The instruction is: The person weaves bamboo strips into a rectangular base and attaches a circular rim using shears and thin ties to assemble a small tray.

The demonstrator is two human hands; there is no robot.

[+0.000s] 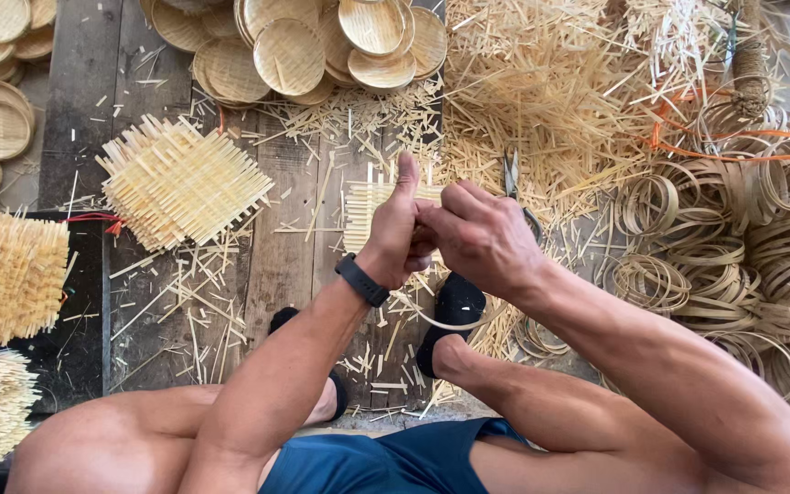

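Observation:
My left hand (398,227), with a black band on the wrist, grips a thin bamboo ring (441,322) whose loop hangs below my hands; the thumb points up. My right hand (479,236) meets it from the right, fingers pinching the same strip where the two hands touch. Just behind my hands lies a square woven bamboo mat (365,203) on the wooden floor, partly hidden by them. A pair of scissors (512,178) lies beyond my right hand among loose slivers.
A stack of square woven mats (180,181) sits to the left, more mats (6,274) at the far left. Round woven trays (290,55) pile up at the back. Coiled bamboo rings (733,265) fill the right side. Cut slivers (541,82) litter the planks. My feet (454,306) rest below.

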